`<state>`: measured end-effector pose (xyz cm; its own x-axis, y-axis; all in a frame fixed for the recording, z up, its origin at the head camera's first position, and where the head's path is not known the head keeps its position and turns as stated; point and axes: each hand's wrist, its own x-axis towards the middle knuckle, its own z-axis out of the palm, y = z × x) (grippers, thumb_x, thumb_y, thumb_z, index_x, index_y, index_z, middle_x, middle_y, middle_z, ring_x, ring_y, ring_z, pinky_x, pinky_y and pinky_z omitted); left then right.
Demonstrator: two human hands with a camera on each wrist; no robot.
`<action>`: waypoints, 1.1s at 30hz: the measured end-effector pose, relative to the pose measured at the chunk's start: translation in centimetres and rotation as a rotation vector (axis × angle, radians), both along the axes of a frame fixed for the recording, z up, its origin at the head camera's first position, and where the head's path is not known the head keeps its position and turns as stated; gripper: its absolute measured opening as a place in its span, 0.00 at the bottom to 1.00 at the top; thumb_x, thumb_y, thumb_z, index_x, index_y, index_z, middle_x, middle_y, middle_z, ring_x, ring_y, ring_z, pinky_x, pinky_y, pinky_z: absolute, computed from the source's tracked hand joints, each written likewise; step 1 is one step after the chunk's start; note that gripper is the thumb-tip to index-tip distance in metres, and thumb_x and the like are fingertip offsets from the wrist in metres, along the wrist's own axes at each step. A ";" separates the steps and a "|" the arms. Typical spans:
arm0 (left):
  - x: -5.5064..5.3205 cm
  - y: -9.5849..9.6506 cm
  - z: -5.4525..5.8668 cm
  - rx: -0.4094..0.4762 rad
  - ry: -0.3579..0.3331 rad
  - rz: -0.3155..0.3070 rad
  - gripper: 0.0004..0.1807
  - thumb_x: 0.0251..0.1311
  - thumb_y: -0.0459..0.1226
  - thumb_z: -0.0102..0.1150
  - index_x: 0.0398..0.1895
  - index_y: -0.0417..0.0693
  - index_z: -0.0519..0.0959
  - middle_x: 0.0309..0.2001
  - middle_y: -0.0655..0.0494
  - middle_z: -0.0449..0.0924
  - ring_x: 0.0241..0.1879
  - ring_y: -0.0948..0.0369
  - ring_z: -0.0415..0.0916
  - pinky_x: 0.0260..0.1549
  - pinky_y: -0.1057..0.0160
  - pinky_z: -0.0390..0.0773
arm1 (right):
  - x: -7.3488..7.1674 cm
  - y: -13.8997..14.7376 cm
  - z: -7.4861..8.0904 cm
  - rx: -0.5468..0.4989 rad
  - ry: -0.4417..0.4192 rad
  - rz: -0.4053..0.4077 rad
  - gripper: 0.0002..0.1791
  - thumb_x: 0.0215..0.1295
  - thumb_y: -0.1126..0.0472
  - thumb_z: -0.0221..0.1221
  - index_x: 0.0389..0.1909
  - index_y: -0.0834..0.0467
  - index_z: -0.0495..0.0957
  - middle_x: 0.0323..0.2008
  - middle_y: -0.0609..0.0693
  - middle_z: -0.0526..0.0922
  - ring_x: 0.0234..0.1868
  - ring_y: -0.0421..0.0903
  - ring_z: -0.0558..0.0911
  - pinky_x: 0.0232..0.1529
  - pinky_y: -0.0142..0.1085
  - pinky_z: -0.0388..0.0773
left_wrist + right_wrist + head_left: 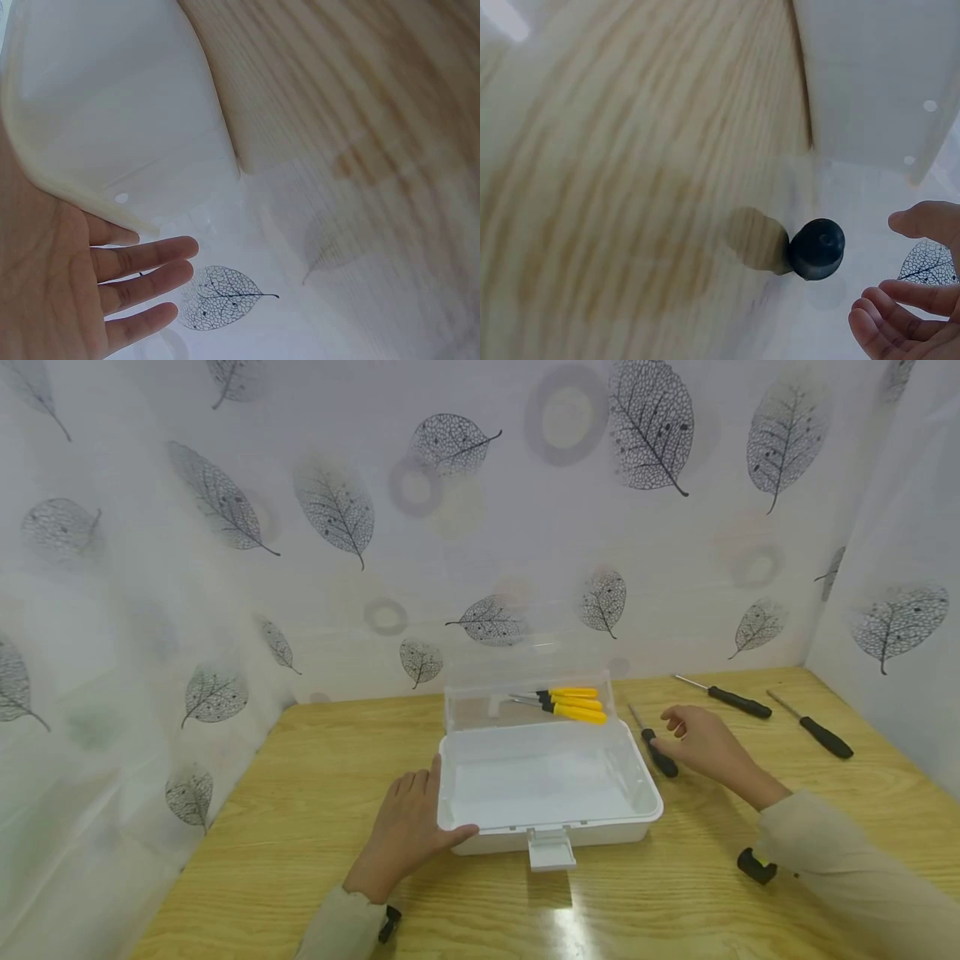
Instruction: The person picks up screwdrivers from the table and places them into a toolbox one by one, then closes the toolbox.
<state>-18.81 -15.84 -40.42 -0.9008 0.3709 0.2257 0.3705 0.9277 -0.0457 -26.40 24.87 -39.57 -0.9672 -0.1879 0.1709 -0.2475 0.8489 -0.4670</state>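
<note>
An open white plastic box (pixel 551 835) with a clear lid (pixel 468 714) folded back stands before me. Several yellow-handled screwdrivers (pixel 573 703) lie in the lid. My left hand (pixel 405 827) rests against the box's left side, thumb along the front rim, fingers straight; in the left wrist view the fingers (pixel 146 259) extend past the box corner. My right hand (pixel 705 743) is just over a black-handled screwdriver (pixel 660 756) beside the box's right side, fingers loosely bent. In the right wrist view, a gap shows between thumb and fingers, apart from the black handle end (pixel 817 250).
Two more black-handled screwdrivers, one toward the back (pixel 738 702) and one farther right (pixel 825 737), lie on the wooden table (pixel 330 777). A white latch (pixel 551 850) hangs at the box front. Leaf-patterned curtains (pixel 510 527) enclose the back and sides.
</note>
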 end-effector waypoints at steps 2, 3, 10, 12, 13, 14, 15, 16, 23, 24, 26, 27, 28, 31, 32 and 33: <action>0.0 0.0 0.0 0.000 0.000 0.000 0.60 0.46 0.72 0.50 0.67 0.31 0.57 0.50 0.42 0.77 0.51 0.49 0.74 0.54 0.53 0.74 | -0.1 -0.1 -0.1 0.001 -0.008 0.003 0.26 0.57 0.57 0.62 0.48 0.74 0.73 0.39 0.68 0.80 0.37 0.57 0.80 0.35 0.49 0.79; 0.0 0.0 0.0 0.000 -0.001 0.000 0.60 0.46 0.72 0.50 0.67 0.31 0.57 0.50 0.42 0.77 0.52 0.49 0.74 0.54 0.53 0.74 | -0.1 -0.1 -0.2 0.003 -0.012 0.004 0.25 0.57 0.57 0.62 0.48 0.74 0.73 0.39 0.67 0.80 0.37 0.57 0.80 0.35 0.49 0.79; 0.0 0.0 -0.1 0.002 0.004 -0.001 0.60 0.46 0.72 0.49 0.68 0.32 0.57 0.50 0.42 0.77 0.52 0.49 0.74 0.54 0.53 0.74 | -0.3 -0.3 -0.8 0.043 -0.006 0.023 0.24 0.56 0.59 0.63 0.46 0.74 0.74 0.36 0.66 0.80 0.35 0.56 0.80 0.34 0.48 0.79; 0.0 -0.1 -0.1 0.000 0.004 -0.003 0.60 0.46 0.73 0.48 0.67 0.31 0.57 0.50 0.42 0.77 0.52 0.49 0.74 0.54 0.53 0.74 | -0.3 -0.3 -0.9 0.050 -0.005 0.030 0.23 0.55 0.60 0.64 0.45 0.74 0.74 0.36 0.66 0.81 0.35 0.56 0.80 0.34 0.47 0.80; 0.0 -0.1 -0.1 0.000 0.003 -0.003 0.60 0.46 0.73 0.48 0.68 0.31 0.57 0.51 0.41 0.76 0.52 0.49 0.74 0.54 0.53 0.74 | -0.4 -0.3 -1.0 0.054 -0.008 0.033 0.23 0.55 0.60 0.64 0.45 0.73 0.74 0.36 0.66 0.81 0.35 0.56 0.80 0.33 0.47 0.80; 0.0 -0.1 -0.1 0.000 0.001 -0.003 0.60 0.46 0.73 0.48 0.68 0.31 0.57 0.51 0.41 0.76 0.52 0.49 0.74 0.54 0.53 0.74 | -0.4 -0.3 -1.0 0.059 -0.011 0.035 0.23 0.55 0.60 0.64 0.45 0.73 0.74 0.36 0.65 0.80 0.35 0.56 0.80 0.33 0.47 0.80; 0.1 -0.1 -0.1 0.001 -0.001 -0.003 0.60 0.46 0.73 0.48 0.68 0.31 0.57 0.51 0.41 0.76 0.52 0.49 0.74 0.54 0.53 0.74 | -0.5 -0.3 -1.1 0.065 -0.014 0.037 0.23 0.55 0.60 0.64 0.45 0.73 0.74 0.36 0.65 0.80 0.35 0.55 0.80 0.34 0.47 0.80; 0.1 -0.1 -0.1 0.003 -0.004 -0.003 0.60 0.46 0.73 0.48 0.68 0.31 0.57 0.51 0.41 0.76 0.52 0.48 0.74 0.55 0.53 0.74 | -0.5 -0.3 -1.1 0.069 -0.018 0.039 0.23 0.55 0.60 0.64 0.45 0.73 0.74 0.36 0.65 0.80 0.34 0.55 0.80 0.34 0.47 0.79; 0.1 -0.1 0.0 0.004 -0.007 -0.007 0.60 0.47 0.73 0.47 0.68 0.31 0.57 0.51 0.41 0.76 0.52 0.48 0.74 0.54 0.53 0.74 | -0.7 -0.4 -1.1 0.112 -0.031 0.051 0.24 0.54 0.59 0.65 0.45 0.74 0.74 0.35 0.66 0.80 0.33 0.55 0.80 0.33 0.46 0.80; 0.1 -0.1 0.0 0.003 -0.007 -0.007 0.60 0.47 0.73 0.47 0.68 0.31 0.57 0.51 0.41 0.76 0.52 0.48 0.74 0.54 0.53 0.74 | -0.7 -0.4 -1.1 0.119 -0.031 0.052 0.24 0.54 0.59 0.65 0.44 0.74 0.74 0.35 0.66 0.80 0.33 0.55 0.80 0.33 0.46 0.80; 0.1 0.0 0.0 0.004 -0.006 -0.009 0.60 0.47 0.73 0.48 0.68 0.31 0.57 0.51 0.41 0.76 0.52 0.48 0.74 0.54 0.52 0.74 | -0.7 -0.4 -1.2 0.134 -0.034 0.051 0.24 0.54 0.59 0.65 0.44 0.75 0.74 0.35 0.66 0.81 0.33 0.56 0.81 0.33 0.46 0.80; 0.1 0.0 0.0 0.005 -0.004 -0.011 0.60 0.47 0.73 0.48 0.67 0.31 0.57 0.51 0.41 0.76 0.52 0.48 0.74 0.54 0.52 0.74 | -0.8 -0.4 -1.2 0.139 -0.035 0.050 0.24 0.54 0.59 0.65 0.44 0.75 0.74 0.35 0.66 0.81 0.33 0.56 0.81 0.33 0.46 0.80; 0.1 0.0 0.0 0.006 -0.005 -0.011 0.60 0.47 0.73 0.47 0.68 0.31 0.57 0.51 0.41 0.76 0.52 0.48 0.74 0.54 0.52 0.74 | -0.8 -0.4 -1.2 0.145 -0.036 0.049 0.24 0.54 0.59 0.65 0.44 0.75 0.74 0.35 0.66 0.81 0.34 0.56 0.81 0.33 0.47 0.80; 0.1 0.0 -0.1 0.012 -0.007 -0.012 0.60 0.47 0.73 0.47 0.68 0.31 0.57 0.51 0.41 0.76 0.52 0.48 0.74 0.55 0.52 0.73 | -0.8 -0.3 -1.2 0.156 -0.040 0.048 0.25 0.54 0.59 0.65 0.44 0.75 0.74 0.35 0.66 0.81 0.34 0.57 0.81 0.34 0.47 0.80; 0.0 0.0 -0.1 0.015 -0.008 -0.013 0.60 0.47 0.73 0.46 0.68 0.31 0.57 0.51 0.41 0.76 0.52 0.48 0.74 0.55 0.52 0.73 | -0.8 -0.3 -1.2 0.156 -0.040 0.048 0.25 0.54 0.59 0.65 0.44 0.75 0.74 0.35 0.66 0.81 0.35 0.57 0.81 0.35 0.48 0.80; 0.0 0.0 0.0 0.017 -0.009 -0.013 0.60 0.47 0.73 0.46 0.68 0.31 0.57 0.51 0.41 0.76 0.52 0.48 0.74 0.55 0.52 0.73 | -0.8 -0.2 -1.2 0.159 -0.040 0.049 0.25 0.54 0.59 0.65 0.44 0.76 0.74 0.35 0.66 0.81 0.35 0.58 0.81 0.35 0.48 0.80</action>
